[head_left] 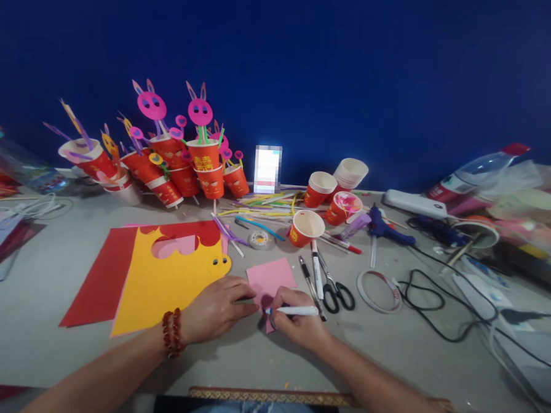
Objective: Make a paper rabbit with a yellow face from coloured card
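Note:
My right hand (pixel 297 321) is closed around a white marker (pixel 300 311), its tip down at the lower part of a pink paper piece (pixel 272 275). From the left, my left hand (pixel 221 308) reaches to the same paper with fingers stretched out, their tips at its edge. What lies right under the marker tip is partly hidden by my fingers. Beside my left hand are a yellow sheet (pixel 160 293) with cut-out curves and a red sheet (pixel 99 277). To the right of the paper lie a pen (pixel 309 279), another white marker (pixel 317 270) and black-handled scissors (pixel 338 296).
Red paper cups with pink rabbit faces (pixel 200 112) stand at the back left. A cup (pixel 306 228), a tape roll (pixel 259 239) and pipe cleaners (pixel 261 210) lie ahead. On the right are a tape ring (pixel 363 297), a blue glue gun (pixel 387 228) and black cables (pixel 435 332).

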A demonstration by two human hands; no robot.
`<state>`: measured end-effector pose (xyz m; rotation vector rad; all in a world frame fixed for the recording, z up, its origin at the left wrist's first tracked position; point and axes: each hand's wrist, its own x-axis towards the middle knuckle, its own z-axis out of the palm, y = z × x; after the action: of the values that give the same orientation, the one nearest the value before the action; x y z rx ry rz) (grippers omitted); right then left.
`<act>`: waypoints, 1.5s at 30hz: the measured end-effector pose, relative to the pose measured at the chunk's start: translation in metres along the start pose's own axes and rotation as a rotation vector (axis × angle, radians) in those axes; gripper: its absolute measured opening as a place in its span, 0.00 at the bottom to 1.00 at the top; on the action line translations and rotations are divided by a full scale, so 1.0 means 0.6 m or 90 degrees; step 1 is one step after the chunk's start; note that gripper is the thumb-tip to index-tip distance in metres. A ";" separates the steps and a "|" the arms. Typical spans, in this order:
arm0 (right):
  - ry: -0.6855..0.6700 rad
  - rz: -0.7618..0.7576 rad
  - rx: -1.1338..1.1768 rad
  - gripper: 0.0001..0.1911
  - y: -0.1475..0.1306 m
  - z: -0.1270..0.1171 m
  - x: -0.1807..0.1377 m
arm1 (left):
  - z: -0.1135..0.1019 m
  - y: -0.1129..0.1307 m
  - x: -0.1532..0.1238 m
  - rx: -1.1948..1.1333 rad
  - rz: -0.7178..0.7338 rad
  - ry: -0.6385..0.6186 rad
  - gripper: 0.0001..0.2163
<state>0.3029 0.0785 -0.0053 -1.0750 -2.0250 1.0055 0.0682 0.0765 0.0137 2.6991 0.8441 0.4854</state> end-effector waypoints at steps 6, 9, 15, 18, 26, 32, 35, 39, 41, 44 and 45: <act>-0.004 -0.010 -0.012 0.05 0.002 0.000 -0.001 | 0.001 -0.001 -0.001 0.001 -0.003 -0.007 0.12; -0.010 -0.007 -0.014 0.05 0.003 0.000 -0.001 | 0.003 -0.003 -0.002 0.004 -0.004 -0.012 0.12; -0.006 -0.006 -0.004 0.05 0.004 0.001 -0.002 | 0.005 -0.004 -0.003 0.004 0.012 0.004 0.12; -0.004 -0.013 0.009 0.06 0.003 0.001 -0.001 | 0.006 -0.004 -0.003 0.004 0.013 0.011 0.12; 0.029 0.001 0.077 0.05 0.004 0.001 0.000 | 0.006 -0.005 -0.003 0.008 0.018 0.018 0.12; 0.024 0.006 0.042 0.05 0.000 0.002 0.002 | 0.006 -0.004 -0.002 0.018 0.018 0.022 0.11; 0.027 0.002 0.038 0.05 0.000 0.002 0.001 | 0.006 -0.004 -0.002 0.019 0.019 0.020 0.11; 0.024 0.001 0.036 0.05 0.001 0.001 0.001 | 0.006 -0.003 -0.002 0.019 0.013 0.015 0.11; 0.018 0.004 0.031 0.05 0.001 0.001 0.002 | 0.007 -0.004 -0.002 0.017 0.011 0.009 0.11; 0.015 0.009 0.024 0.05 -0.001 0.001 0.002 | 0.007 -0.004 -0.002 0.014 0.010 0.003 0.11; 0.015 0.010 0.021 0.05 -0.001 0.001 0.002 | 0.006 -0.004 -0.002 0.013 0.008 0.002 0.11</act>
<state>0.3015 0.0790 -0.0049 -1.0819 -1.9780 1.0263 0.0675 0.0772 0.0090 2.7249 0.8370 0.4875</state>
